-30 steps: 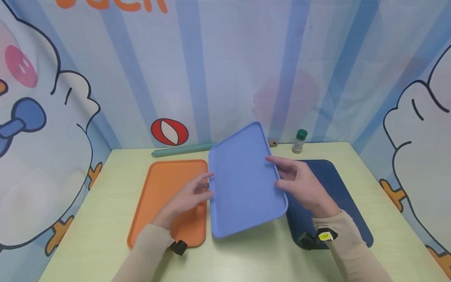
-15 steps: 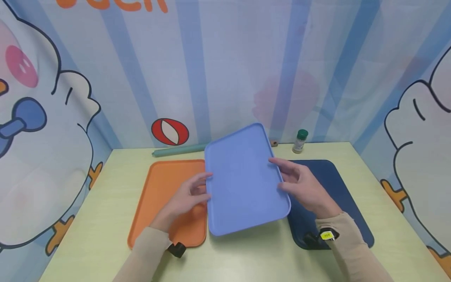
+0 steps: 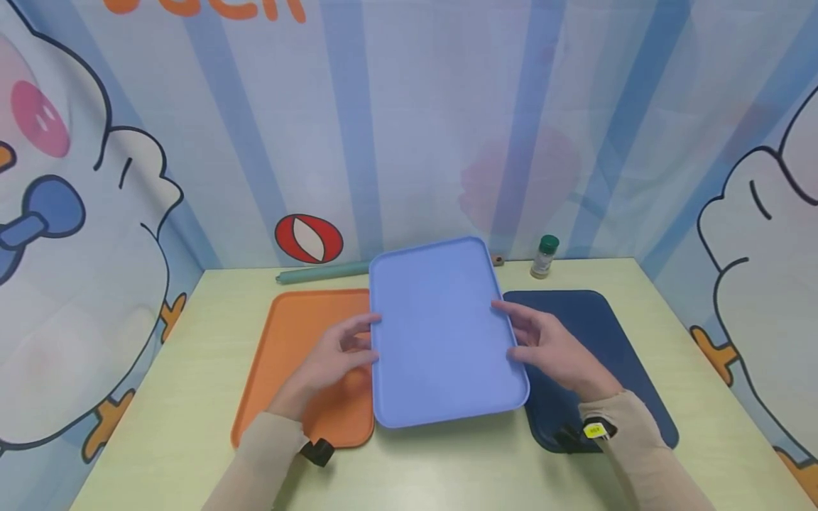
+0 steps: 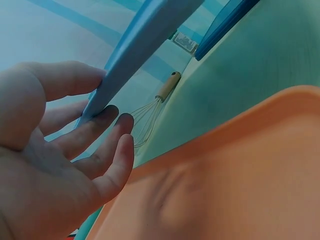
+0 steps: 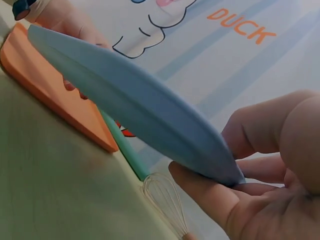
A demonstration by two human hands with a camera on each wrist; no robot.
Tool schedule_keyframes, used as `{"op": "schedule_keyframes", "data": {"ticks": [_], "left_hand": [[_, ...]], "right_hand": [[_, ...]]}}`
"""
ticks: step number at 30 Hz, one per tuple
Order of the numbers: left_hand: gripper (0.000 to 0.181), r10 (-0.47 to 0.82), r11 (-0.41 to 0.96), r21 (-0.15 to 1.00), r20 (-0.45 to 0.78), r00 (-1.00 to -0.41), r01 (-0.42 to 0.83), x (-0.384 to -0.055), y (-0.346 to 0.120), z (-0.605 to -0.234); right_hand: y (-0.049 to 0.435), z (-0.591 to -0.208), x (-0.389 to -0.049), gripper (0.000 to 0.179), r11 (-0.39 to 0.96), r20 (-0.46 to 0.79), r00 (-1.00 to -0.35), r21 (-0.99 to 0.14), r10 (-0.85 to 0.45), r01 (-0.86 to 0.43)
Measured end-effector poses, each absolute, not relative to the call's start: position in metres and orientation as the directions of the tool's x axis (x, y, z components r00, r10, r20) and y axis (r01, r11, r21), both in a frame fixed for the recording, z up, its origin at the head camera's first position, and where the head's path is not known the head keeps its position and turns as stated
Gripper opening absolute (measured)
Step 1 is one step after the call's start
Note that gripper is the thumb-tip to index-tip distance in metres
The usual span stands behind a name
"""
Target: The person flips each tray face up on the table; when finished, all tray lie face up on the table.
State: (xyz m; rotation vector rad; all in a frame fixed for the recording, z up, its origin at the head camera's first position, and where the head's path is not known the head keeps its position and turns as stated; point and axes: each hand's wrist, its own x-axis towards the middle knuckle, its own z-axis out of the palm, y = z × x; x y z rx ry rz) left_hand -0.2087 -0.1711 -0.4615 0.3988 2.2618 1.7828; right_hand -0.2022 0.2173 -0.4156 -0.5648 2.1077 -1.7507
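A light blue tray (image 3: 447, 333) is held up off the table, slightly tilted, in the middle of the head view. My left hand (image 3: 334, 360) pinches its left rim, thumb on one face and fingers on the other. On the opposite rim, my right hand (image 3: 551, 349) grips in the same way. Under my left arm lies an orange tray (image 3: 307, 319). A navy tray (image 3: 616, 376) lies below my right hand. Both wrist views show a whisk (image 4: 168, 86) behind the blue tray, which mostly hides it in the head view.
Along the table's back edge lies a green stick-like object (image 3: 326, 272), its right part hidden by the blue tray. A small green-capped bottle (image 3: 543, 257) stands at the back right. A printed cloth backdrop (image 3: 422, 128) rises behind the pale table (image 3: 460, 468).
The blue tray has turned flatter and straighter, its far right corner coming down and its left side shifting slightly left. Both hands keep their grip, the right one moving slightly lower and to the right.
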Motion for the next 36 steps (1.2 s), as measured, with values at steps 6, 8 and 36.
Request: {"op": "schedule_keyframes", "data": {"ticks": [6, 8, 36], "left_hand": [[0.063, 0.344, 0.236, 0.97, -0.029, -0.939, 0.057, -0.209, -0.17, -0.461], [0.063, 0.343, 0.241, 0.969, -0.034, -0.939, 0.053, -0.208, -0.17, -0.46], [0.062, 0.346, 0.264, 0.964, -0.081, -0.935, 0.014, -0.206, -0.162, -0.462]], "right_hand": [[0.221, -0.422, -0.204, 0.075, 0.312, -0.047, -0.883, -0.943, -0.466, -0.115], [0.221, -0.423, -0.204, 0.074, 0.362, -0.054, -0.891, -0.923, -0.452, -0.128], [0.224, -0.441, -0.207, 0.061, 0.636, -0.077, -0.919, -0.744, -0.387, -0.206]]}}
